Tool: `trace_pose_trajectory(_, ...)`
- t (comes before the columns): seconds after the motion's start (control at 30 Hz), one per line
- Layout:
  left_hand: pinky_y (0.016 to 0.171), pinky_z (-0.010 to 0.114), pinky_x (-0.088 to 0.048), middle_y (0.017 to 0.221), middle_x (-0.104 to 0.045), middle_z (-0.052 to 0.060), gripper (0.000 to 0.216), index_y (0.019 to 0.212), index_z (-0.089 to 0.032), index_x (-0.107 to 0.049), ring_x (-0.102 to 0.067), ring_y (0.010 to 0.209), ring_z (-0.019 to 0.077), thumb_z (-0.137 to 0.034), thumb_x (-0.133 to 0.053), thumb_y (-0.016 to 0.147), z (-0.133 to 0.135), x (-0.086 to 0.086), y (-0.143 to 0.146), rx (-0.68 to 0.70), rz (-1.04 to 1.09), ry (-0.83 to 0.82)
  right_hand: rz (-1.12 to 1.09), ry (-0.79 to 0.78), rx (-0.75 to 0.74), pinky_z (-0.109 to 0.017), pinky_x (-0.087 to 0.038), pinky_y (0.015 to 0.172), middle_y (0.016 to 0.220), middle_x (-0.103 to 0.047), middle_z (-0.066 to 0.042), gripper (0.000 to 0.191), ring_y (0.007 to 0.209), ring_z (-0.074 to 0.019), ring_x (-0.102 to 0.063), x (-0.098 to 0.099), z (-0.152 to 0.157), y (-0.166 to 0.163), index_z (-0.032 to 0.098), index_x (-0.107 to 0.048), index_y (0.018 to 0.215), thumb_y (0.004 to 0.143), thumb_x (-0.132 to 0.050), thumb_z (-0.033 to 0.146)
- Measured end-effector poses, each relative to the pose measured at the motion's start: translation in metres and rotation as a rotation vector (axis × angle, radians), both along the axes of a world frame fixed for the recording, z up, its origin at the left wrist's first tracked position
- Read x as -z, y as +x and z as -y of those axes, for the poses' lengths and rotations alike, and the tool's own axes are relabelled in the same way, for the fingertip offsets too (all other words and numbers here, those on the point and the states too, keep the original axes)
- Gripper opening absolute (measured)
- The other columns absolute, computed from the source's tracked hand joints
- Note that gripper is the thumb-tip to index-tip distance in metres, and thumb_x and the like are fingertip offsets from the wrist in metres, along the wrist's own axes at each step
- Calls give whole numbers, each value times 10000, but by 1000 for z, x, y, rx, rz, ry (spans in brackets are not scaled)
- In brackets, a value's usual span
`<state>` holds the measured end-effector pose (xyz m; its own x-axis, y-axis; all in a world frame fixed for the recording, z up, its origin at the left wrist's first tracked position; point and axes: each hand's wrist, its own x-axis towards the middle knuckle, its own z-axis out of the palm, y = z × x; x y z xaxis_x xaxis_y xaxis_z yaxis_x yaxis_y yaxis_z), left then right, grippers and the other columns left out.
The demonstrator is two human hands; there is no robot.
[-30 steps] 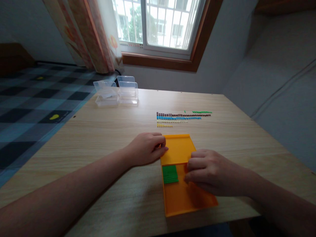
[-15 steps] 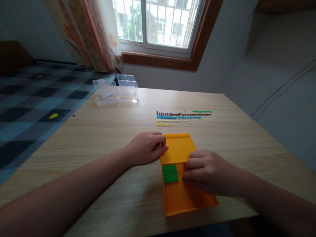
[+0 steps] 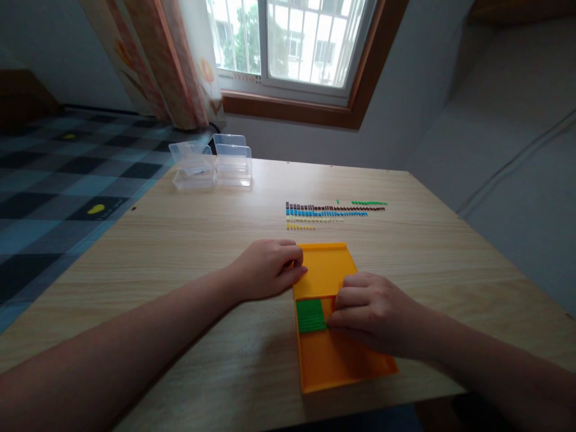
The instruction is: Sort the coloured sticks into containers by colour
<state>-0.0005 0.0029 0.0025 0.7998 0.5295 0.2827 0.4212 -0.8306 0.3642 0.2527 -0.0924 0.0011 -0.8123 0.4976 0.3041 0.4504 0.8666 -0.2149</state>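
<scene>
Below the window [image 3: 310,45], the bench [image 3: 202,234] supports an orange box [image 3: 317,363], left hand [image 3: 272,269] gripping its edge, right hand [image 3: 373,312] pinching a green piece [image 3: 326,325].

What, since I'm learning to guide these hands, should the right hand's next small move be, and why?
Probably a gentle leftward nudge by the right hand: its fingertips are close by the green block's right edge in the orange box, while the left hand at the box's left edge seemingly steadies it.
</scene>
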Motion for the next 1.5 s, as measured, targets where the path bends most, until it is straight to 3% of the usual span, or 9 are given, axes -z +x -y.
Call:
trace_pose_trajectory(0.5, 579, 268, -362, 775, -622, 7, 213, 788, -192, -576, -534, 629, 143, -310, -540, 962, -1, 1, 0, 13, 8, 0, -4, -8, 13, -351, -318, 665, 808, -681, -16, 209, 729, -169, -520, -5, 0, 1, 196, -730, 939, 1038, -548, 224)
trace_pose_trajectory(1.03, 586, 269, -356, 775, -622, 4, 210, 795, -190, -586, -535, 636, 146, -317, -545, 957, 0, 0, 0, 8, -6, -12, 4, -61, 81, -343, -345, 655, 788, -682, -10, 225, 714, -172, -533, -4, 5, -6, 199, -696, 806, 1004, -613, 266)
trace_pose_trajectory(1.5, 583, 269, -357, 777, -624, 3, 206, 791, -192, -584, -534, 633, 145, -307, -554, 959, -1, 1, 0, 14, -2, 9, -30, -64, 113, -332, -341, 642, 763, -655, -12, 184, 695, -174, -490, -2, 7, -8, 193, -684, 791, 968, -632, 198)
